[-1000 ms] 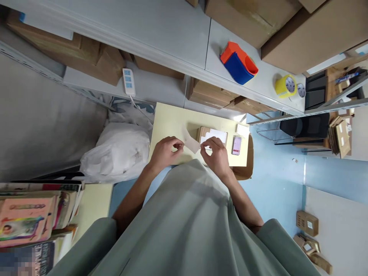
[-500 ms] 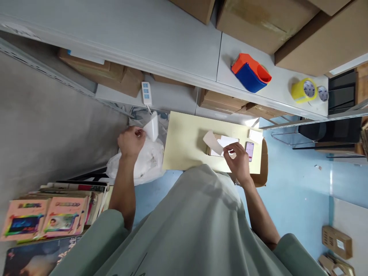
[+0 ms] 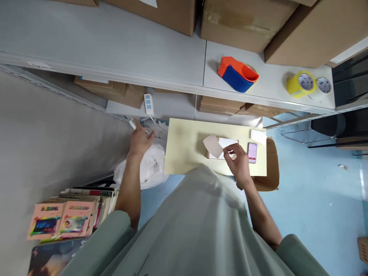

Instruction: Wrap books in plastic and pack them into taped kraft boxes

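Note:
My left hand (image 3: 140, 140) is above the white plastic bag (image 3: 155, 165), its fingers spread. A small white piece (image 3: 132, 123), perhaps paper, shows just beyond its fingers; whether it touches them I cannot tell. My right hand (image 3: 237, 161) pinches the corner of a pale beige slip of paper (image 3: 213, 145) between thumb and fingers. Under that slip a shallow cardboard box (image 3: 208, 155) holds white papers (image 3: 227, 142) on the cream-coloured board (image 3: 181, 149). To the right of this hand lies a phone (image 3: 252, 152) with its screen lit.
A white stack of slips (image 3: 258, 136) lies at the board's right end, with an open carton (image 3: 271, 168) below. On the shelf (image 3: 172, 57) ahead are an orange-and-blue tape dispenser (image 3: 238, 74), yellow tape rolls (image 3: 300, 83) and cartons (image 3: 230, 23). Books (image 3: 77, 218) stand lower left.
My left hand has opened from its pinch on the white piece, which now shows beyond the fingers. My right hand still holds the beige slip. The view has shifted slightly.

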`<state>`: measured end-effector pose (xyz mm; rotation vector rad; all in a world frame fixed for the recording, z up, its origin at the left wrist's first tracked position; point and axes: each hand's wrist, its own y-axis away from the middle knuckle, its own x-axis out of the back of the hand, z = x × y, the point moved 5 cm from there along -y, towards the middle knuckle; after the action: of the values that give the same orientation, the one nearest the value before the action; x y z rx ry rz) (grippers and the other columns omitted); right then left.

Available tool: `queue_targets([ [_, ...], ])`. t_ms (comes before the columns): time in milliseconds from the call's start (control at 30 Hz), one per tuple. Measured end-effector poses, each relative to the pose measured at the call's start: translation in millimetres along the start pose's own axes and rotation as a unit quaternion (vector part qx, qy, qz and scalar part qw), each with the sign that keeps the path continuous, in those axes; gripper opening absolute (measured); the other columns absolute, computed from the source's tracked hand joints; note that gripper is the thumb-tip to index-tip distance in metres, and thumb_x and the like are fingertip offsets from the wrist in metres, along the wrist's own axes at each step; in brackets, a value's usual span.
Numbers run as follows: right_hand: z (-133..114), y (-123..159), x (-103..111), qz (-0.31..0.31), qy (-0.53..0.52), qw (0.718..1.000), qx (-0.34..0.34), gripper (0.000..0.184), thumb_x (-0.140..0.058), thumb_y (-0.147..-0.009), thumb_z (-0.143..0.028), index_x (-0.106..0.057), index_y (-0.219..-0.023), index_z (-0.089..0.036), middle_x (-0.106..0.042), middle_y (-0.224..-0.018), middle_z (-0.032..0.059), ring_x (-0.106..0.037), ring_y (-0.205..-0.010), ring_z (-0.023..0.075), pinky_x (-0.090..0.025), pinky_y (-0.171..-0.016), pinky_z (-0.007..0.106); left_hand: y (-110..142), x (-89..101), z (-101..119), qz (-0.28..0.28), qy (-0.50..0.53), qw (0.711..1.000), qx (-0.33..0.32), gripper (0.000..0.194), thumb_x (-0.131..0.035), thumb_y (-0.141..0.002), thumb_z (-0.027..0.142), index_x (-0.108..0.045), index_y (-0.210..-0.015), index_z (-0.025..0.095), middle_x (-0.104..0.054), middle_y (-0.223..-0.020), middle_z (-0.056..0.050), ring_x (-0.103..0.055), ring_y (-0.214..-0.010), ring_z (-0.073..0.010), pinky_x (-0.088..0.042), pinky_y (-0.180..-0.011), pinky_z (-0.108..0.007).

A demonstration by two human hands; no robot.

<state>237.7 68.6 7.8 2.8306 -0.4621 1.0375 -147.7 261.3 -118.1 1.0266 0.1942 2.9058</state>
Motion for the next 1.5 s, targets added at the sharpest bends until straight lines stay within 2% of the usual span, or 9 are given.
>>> queue_targets([
  [67,8,-2,4,-0.004,-0.026,1.0,-0.007,0.018,-0.064,-0.1,-0.036,-0.073,-0.089,-0.025,-0.075,-0.097,0.0062,-0.071,-0.092,0.0247,-0.066,-0.083,0.044,24,-29.9,41,0.001,0.006,1.0,-0.026,0.084,-0.084,-0.088,0.045,-0.049,-0.156,0.012,-0.079,-0.13,-0.019,-0.068,-0.138,-0.0369,-0.047,-0.122,-0.051],
  [133,17,-5,8,-0.011,-0.063,0.998,-0.018,0.02,-0.064,-0.1,-0.039,-0.073,-0.089,-0.025,-0.074,-0.098,0.0057,-0.072,-0.093,0.0236,-0.067,-0.084,0.043,57,-62.6,95,-0.025,0.048,0.994,-0.098,0.079,-0.081,-0.091,0.042,-0.048,-0.159,0.017,-0.078,-0.137,-0.016,-0.061,-0.15,-0.0337,-0.043,-0.128,-0.051],
  [267,35,-9,19,-0.014,-0.125,0.99,-0.056,0.024,-0.066,-0.1,-0.046,-0.073,-0.091,-0.024,-0.074,-0.1,0.005,-0.073,-0.097,0.0229,-0.068,-0.089,0.042,133,-123.5,188,-0.118,0.09,0.975,-0.166,0.05,-0.081,-0.096,0.04,-0.062,-0.14,0.027,-0.078,-0.139,-0.01,-0.071,-0.137,-0.029,-0.052,-0.121,-0.046],
  [400,52,-8,33,-0.016,-0.167,0.982,-0.086,0.026,-0.067,-0.1,-0.049,-0.073,-0.094,-0.024,-0.074,-0.102,0.005,-0.074,-0.099,0.0225,-0.068,-0.091,0.041,175,-162.0,230,-0.11,0.063,0.977,-0.172,0.033,-0.089,-0.09,0.031,-0.067,-0.115,0.029,-0.081,-0.133,-0.008,-0.075,-0.128,-0.0311,-0.059,-0.111,-0.049],
  [533,70,-4,43,-0.028,-0.196,0.975,-0.103,0.03,-0.068,-0.1,-0.053,-0.074,-0.093,-0.024,-0.075,-0.101,0.0056,-0.074,-0.099,0.0228,-0.068,-0.088,0.039,182,-188.1,238,-0.106,0.063,0.981,-0.147,0.022,-0.083,-0.095,0.025,-0.063,-0.105,0.029,-0.084,-0.123,-0.005,-0.079,-0.122,-0.0288,-0.062,-0.104,-0.047],
  [733,97,-4,48,-0.067,-0.24,0.961,-0.122,0.039,-0.07,-0.099,-0.062,-0.077,-0.095,-0.024,-0.076,-0.104,0.0065,-0.076,-0.1,0.0221,-0.068,-0.086,0.037,183,-211.6,238,-0.119,0.095,0.984,-0.096,0.025,-0.083,-0.094,0.032,-0.063,-0.107,0.028,-0.084,-0.121,-0.004,-0.081,-0.113,-0.0256,-0.063,-0.102,-0.044],
  [967,124,-5,53,-0.128,-0.248,0.953,-0.123,0.039,-0.077,-0.095,-0.062,-0.081,-0.103,-0.024,-0.08,-0.112,0.0068,-0.078,-0.101,0.0214,-0.067,-0.092,0.038,182,-230.0,224,-0.137,0.156,0.978,-0.006,0.036,-0.078,-0.094,0.057,-0.062,-0.104,0.026,-0.082,-0.109,-0.007,-0.08,-0.107,-0.0242,-0.062,-0.099,-0.041],
  [1233,198,-14,57,-0.098,-0.185,0.96,-0.187,0.026,-0.072,-0.094,-0.05,-0.079,-0.097,-0.024,-0.084,-0.105,0.0074,-0.079,-0.095,0.0247,-0.066,-0.089,0.042,172,-227.8,195,-0.126,0.249,0.953,0.12,0.058,-0.085,-0.08,0.072,-0.064,-0.104,0.023,-0.081,-0.107,-0.011,-0.078,-0.107,-0.0275,-0.064,-0.092,-0.042],
  [1500,209,-19,49,-0.124,-0.221,0.946,-0.204,0.027,-0.072,-0.09,-0.049,-0.08,-0.094,-0.023,-0.085,-0.103,0.0079,-0.077,-0.095,0.0242,-0.064,-0.091,0.04,175,-222.8,191,-0.13,0.272,0.942,0.148,0.059,-0.087,-0.078,0.069,-0.067,-0.108,0.022,-0.081,-0.104,-0.01,-0.077,-0.103,-0.0267,-0.062,-0.09,-0.041],
])
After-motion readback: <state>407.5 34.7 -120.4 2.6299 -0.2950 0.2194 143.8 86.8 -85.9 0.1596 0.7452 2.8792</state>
